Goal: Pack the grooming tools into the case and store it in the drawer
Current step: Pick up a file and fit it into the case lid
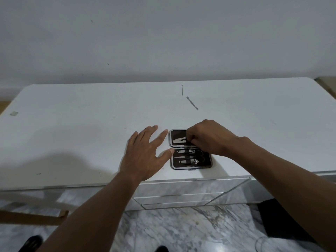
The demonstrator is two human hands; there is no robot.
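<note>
An open black grooming case (209,164) with a silver rim lies near the front edge of the white table (72,133). Its near half holds several metal tools, among them clippers (192,151). My right hand (209,139) is over the far half, fingers curled and pinching a small tool (180,140) at its strap. My left hand (147,151) lies flat with spread fingers on the table just left of the case, thumb touching the case's edge. Two loose tools lie further back: a thin pick (182,90) and a flat metal pusher (192,103).
Closed drawers (178,197) sit under the table front, below the case. A marble floor lies beneath. A wooden piece (32,215) is at the lower left, a dark object (272,219) at the lower right. A wall runs behind the table.
</note>
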